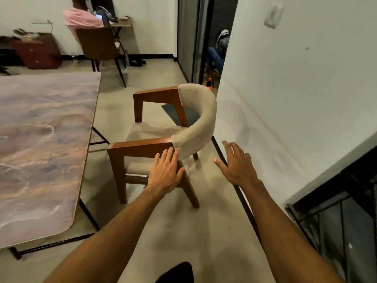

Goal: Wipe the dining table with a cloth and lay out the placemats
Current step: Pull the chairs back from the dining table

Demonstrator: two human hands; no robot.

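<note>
The dining table (44, 144) with a marbled pink-brown top fills the left side; no cloth or placemat shows on it. A wooden armchair (142, 146) with a beige padded back stands to its right, turned away from the table. My left hand (166, 172) is open, fingers flat, just at the chair's near armrest where it meets the padded back. My right hand (236, 162) hovers open, fingers spread, in the air to the right of the chair back, touching nothing.
A white wall (295, 99) runs close along the right, with a black railing (336, 217) at lower right. At the back a person in a pink top sits on a brown chair (98, 45) by a small desk. A dark doorway (214, 37) opens behind.
</note>
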